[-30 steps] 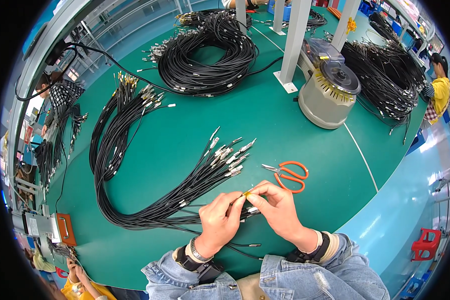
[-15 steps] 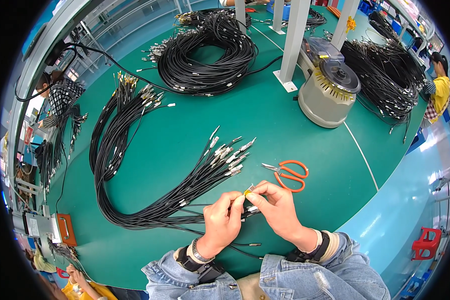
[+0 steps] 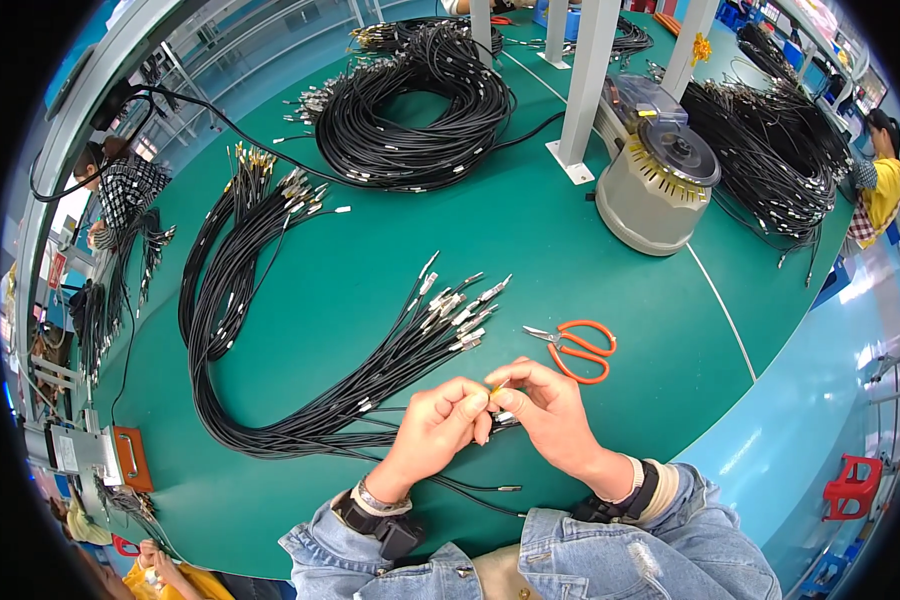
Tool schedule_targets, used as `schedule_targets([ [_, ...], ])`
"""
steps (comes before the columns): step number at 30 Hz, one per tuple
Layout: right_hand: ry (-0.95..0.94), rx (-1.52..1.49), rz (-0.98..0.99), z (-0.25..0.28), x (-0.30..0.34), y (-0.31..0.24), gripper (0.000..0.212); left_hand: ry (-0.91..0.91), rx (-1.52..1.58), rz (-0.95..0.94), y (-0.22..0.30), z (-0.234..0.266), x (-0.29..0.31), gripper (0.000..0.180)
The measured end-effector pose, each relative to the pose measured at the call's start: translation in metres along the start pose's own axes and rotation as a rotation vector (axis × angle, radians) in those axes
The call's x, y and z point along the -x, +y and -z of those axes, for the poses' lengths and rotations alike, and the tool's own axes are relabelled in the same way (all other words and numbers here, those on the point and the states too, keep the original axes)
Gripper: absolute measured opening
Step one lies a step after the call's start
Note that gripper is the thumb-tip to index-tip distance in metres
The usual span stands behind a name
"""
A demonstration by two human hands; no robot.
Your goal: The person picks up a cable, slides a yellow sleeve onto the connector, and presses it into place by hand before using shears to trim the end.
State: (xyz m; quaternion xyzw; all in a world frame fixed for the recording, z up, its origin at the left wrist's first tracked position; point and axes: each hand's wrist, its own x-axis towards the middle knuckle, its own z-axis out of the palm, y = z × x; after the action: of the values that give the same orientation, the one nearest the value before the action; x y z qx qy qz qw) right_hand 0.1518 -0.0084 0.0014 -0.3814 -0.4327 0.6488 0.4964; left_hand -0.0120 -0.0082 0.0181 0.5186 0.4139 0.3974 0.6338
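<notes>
My left hand (image 3: 436, 428) and my right hand (image 3: 550, 412) meet over the bench, thumbs and forefingers pinched together. Between the fingertips shows a small piece of yellow tape (image 3: 496, 391); what it is wrapped on is mostly covered by my fingers. Black cables (image 3: 270, 437) with silver metal connectors curve across the bench, and some run beneath my left hand. A few connector ends (image 3: 508, 420) peek out between my hands. Orange-handled scissors (image 3: 582, 350) lie just beyond my right hand, blades pointing left.
A round grey tape dispenser (image 3: 655, 195) with yellow strips stands at the back right, near a metal post (image 3: 582, 110). Large coils of black cable (image 3: 410, 150) lie at the back, with another cable heap (image 3: 770, 150) far right. Co-workers sit around; a red stool (image 3: 852, 488) stands on the floor.
My left hand has turned and shifted slightly left, its fingers curling closer to the right fingertips. The silver connector seen by the yellow tape is now mostly covered. Scissors and cable bundles stay put.
</notes>
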Motion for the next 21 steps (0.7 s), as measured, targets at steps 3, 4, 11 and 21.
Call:
schedule_targets([
  [3,-0.081,-0.057,0.066,0.005,0.000,0.008,0.009,-0.123,0.127,0.116,0.002,0.008,-0.002,0.024],
  [4,-0.082,-0.056,0.065,0.006,-0.001,0.009,0.009,-0.156,0.169,0.143,0.001,0.010,-0.003,0.024],
  [11,-0.118,0.187,0.049,0.010,-0.008,-0.005,0.013,-0.193,0.330,0.216,-0.005,0.018,-0.006,0.025],
  [21,-0.122,0.092,0.016,0.021,-0.009,-0.011,0.014,0.002,0.025,0.078,0.002,-0.004,-0.005,0.009],
])
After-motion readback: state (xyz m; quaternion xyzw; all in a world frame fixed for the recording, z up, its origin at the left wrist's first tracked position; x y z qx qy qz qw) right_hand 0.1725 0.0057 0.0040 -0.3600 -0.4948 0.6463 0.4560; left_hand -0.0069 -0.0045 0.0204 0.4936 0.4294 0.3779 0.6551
